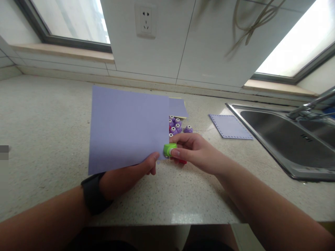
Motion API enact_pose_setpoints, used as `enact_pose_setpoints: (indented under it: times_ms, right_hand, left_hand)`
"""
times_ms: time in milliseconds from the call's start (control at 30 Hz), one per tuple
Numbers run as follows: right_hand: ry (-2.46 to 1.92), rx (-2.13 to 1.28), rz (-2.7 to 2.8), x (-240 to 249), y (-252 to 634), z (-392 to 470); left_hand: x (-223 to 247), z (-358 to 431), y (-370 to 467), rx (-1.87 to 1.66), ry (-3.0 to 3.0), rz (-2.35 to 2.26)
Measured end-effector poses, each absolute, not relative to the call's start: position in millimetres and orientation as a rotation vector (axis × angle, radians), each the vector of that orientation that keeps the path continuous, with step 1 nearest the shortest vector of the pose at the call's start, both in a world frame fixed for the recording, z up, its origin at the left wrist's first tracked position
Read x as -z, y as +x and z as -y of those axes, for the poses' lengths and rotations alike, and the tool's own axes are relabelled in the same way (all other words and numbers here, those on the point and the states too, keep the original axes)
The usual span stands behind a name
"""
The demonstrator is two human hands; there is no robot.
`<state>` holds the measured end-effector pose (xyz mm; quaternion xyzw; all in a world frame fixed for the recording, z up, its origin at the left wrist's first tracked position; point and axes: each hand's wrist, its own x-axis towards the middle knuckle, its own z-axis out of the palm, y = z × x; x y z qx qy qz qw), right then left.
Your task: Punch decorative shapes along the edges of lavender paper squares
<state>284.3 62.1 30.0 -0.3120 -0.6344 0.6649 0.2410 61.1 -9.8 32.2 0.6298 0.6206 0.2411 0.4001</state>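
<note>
My left hand (146,165) is closed on the lower edge of a large lilac sheet of paper (128,127), its thumb on top and the other fingers mostly hidden beneath. The sheet is held up above the counter. Between the thumb and fingers of my right hand (196,151) is a small green craft punch (169,150), set at the sheet's lower right corner. Just behind that hand, several purple punches (176,127) stand bunched together, partly covered by the sheet. One more purple punch (188,129) stands slightly apart. Something red shows under my right hand.
Farther back lies a smaller lilac sheet (178,107) with a yellowish edge. To the right, a lilac sheet with a punched border (230,126) lies beside the steel sink (272,153) and its tap (311,104). A wall socket (146,20) and a looped cable (251,29) are above the speckled counter (47,139).
</note>
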Motion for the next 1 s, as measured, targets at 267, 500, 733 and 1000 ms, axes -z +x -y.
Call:
enact_pose_setpoints:
  times_ms: [267,500,733,1000]
  right_hand:
    - [-0.847,-1.829,1.748,-30,284,-61]
    - [-0.872,-1.838,1.735,-33,281,-60]
    - [-0.842,-1.845,1.726,-35,279,-60]
    - [-0.777,-1.855,1.78,-36,278,-59]
  left_hand:
    - [-30,11,60,-0.586,1.612,-1.569]
    - [-33,11,61,-0.587,1.634,-1.591]
    - [-28,10,62,-0.591,1.67,-1.648]
    - [-22,11,62,-0.61,1.666,-1.684]
